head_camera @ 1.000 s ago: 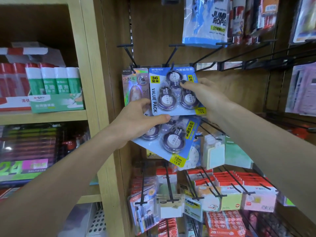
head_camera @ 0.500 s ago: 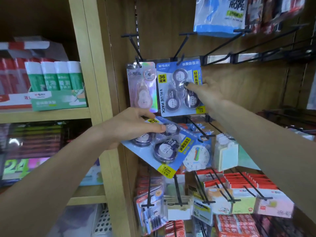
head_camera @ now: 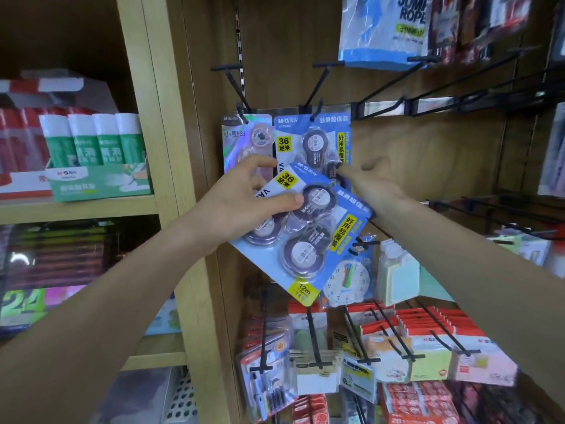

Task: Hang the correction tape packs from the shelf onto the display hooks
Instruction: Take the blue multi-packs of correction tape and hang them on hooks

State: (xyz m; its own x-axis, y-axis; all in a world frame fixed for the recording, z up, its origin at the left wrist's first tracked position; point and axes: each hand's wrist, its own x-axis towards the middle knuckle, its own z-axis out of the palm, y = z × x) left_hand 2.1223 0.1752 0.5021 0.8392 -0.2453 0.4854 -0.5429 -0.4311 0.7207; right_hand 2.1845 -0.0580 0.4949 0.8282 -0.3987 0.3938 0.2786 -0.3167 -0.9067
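Observation:
My left hand (head_camera: 244, 203) grips a blue correction tape pack (head_camera: 308, 237) with three purple rolls, held tilted in front of the display. My right hand (head_camera: 371, 185) pinches that pack's upper right edge. Just above, a matching blue pack (head_camera: 315, 139) hangs on a black display hook (head_camera: 318, 84). Left of it a holographic pink tape pack (head_camera: 244, 139) hangs on another hook (head_camera: 235, 87). The held pack covers the lower half of the hung one.
A wooden upright (head_camera: 159, 166) divides the hook panel from shelves holding green glue sticks (head_camera: 91, 142). Long black hooks (head_camera: 458, 87) jut out at the right. Sticky notes and red packs (head_camera: 428, 341) hang below, and a jump rope bag (head_camera: 385, 32) above.
The held pack has risen toward the hung pack and turned more upright. My right hand left the hung pack and came down onto the held pack's edge.

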